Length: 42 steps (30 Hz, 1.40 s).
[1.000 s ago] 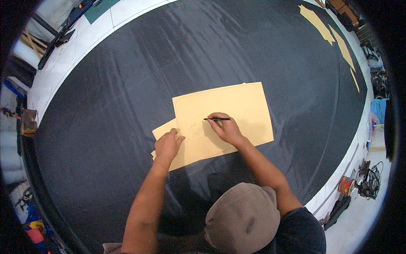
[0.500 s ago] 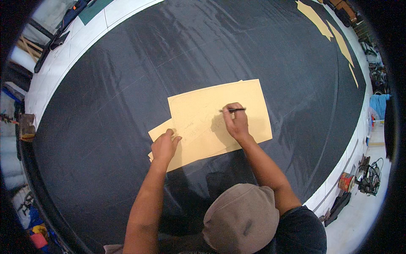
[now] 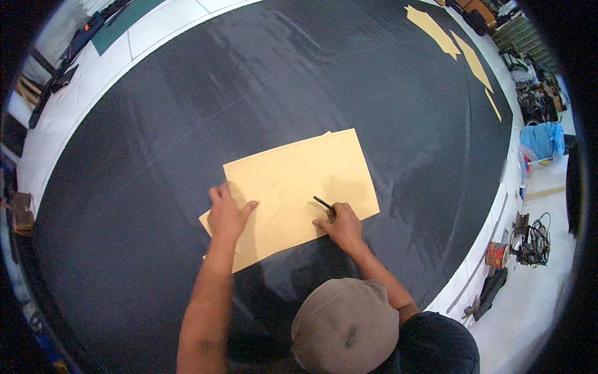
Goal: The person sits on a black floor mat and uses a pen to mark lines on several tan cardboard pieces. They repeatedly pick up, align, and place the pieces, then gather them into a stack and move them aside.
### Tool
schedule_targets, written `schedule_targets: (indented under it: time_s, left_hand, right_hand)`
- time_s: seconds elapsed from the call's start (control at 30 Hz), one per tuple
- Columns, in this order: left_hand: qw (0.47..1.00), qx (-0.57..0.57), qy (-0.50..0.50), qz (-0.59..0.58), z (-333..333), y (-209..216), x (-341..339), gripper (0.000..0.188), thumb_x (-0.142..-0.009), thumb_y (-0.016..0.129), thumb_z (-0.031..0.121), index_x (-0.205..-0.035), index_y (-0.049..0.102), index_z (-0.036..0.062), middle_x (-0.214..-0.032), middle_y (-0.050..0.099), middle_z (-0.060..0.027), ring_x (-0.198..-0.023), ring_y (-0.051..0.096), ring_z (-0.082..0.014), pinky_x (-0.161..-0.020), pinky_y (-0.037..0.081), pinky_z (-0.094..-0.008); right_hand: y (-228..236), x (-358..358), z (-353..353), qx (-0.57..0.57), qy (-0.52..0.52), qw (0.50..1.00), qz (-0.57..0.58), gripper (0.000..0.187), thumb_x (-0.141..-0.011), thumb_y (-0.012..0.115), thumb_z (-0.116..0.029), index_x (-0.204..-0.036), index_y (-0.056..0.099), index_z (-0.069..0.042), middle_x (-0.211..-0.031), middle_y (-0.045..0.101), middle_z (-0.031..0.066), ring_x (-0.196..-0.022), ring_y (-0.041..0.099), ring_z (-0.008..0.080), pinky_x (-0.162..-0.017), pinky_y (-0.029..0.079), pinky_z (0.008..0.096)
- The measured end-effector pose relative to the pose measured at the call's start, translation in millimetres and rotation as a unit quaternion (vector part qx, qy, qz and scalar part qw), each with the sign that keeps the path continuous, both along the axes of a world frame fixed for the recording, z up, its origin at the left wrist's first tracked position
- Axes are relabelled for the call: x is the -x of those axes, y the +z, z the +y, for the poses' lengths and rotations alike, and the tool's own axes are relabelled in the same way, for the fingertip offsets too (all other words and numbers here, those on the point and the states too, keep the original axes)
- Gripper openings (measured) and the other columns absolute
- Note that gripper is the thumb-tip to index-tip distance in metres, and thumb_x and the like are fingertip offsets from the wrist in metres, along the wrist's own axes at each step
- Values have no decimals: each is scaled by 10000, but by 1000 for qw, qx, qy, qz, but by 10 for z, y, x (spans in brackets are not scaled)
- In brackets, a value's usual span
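Near the middle of a broad, shiny black sheet (image 3: pixel 149 137), a large rectangle of yellow paper (image 3: pixel 293 168) is laid flat, slightly tilted, with its right end higher than its left. Beneath its left side, a corner of a second yellow sheet (image 3: pixel 205 220) is exposed. Faint marks can be made out on the upper paper, though they are too pale to be followed.

Over the left edge of the paper, the left hand (image 3: pixel 228 215) is placed with thumb and fingers spread wide, the thumb resting on the upper sheet. By the right hand (image 3: pixel 341 225), at the lower edge of the paper, a slim dark pen (image 3: pixel 322 202) is held between the fingers, its showing end pointed up and to the left. Whether the paper is touched by the pen cannot be told.

At the bottom, the person's head is covered by a brown cap (image 3: pixel 349 324). Toward the upper right, narrow cut pieces of yellow paper (image 3: pixel 434 32) are spread along the border of the black sheet. Beyond its right side, a tin (image 3: pixel 497 254) and a tangle of black cable (image 3: pixel 533 242) can be seen.
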<state>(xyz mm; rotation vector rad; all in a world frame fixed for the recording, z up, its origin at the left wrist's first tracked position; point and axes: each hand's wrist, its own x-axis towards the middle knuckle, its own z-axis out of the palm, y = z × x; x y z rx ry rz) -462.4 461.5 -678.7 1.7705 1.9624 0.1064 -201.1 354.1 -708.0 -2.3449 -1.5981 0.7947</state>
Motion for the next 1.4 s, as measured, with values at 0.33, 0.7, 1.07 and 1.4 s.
schedule_targets:
  time_s: [0.33,0.7,1.07,1.4]
  left_hand:
    - [993,120,-18,6,117,-98,111,721,-673,819,364,-1160,434,-3,-1134,529,-196,-1036,592,-364,-854,497,-444]
    - [940,273,47,-198,-574,-241,-40,404,-784,732,310,-1030,650,0,-994,685,-169,-898,668,-296,-778,510,-401]
    - [879,316,35,-354,-485,403,-118,339,-823,635,153,-1102,601,-38,-1027,676,-146,-946,645,-223,-824,488,-343]
    - [854,352,177,-338,-616,1757,-91,450,-811,632,78,-1227,506,-40,-1146,615,-137,-1036,597,-240,-901,461,-352]
  right_hand:
    - [-269,-109,313,-221,-278,886,300,299,-829,726,-173,-989,521,-25,-784,608,72,-744,603,155,-633,500,292]
    - [-150,450,-565,27,-234,960,152,428,-758,767,-367,-709,543,-5,-688,554,101,-642,520,222,-605,442,362]
    - [75,703,-496,114,-436,852,266,509,-739,773,-436,-854,624,36,-870,628,152,-774,600,272,-720,491,371]
    - [1523,587,-481,176,-562,651,479,668,-735,821,-304,-1129,447,84,-1007,583,134,-857,616,247,-677,541,384]
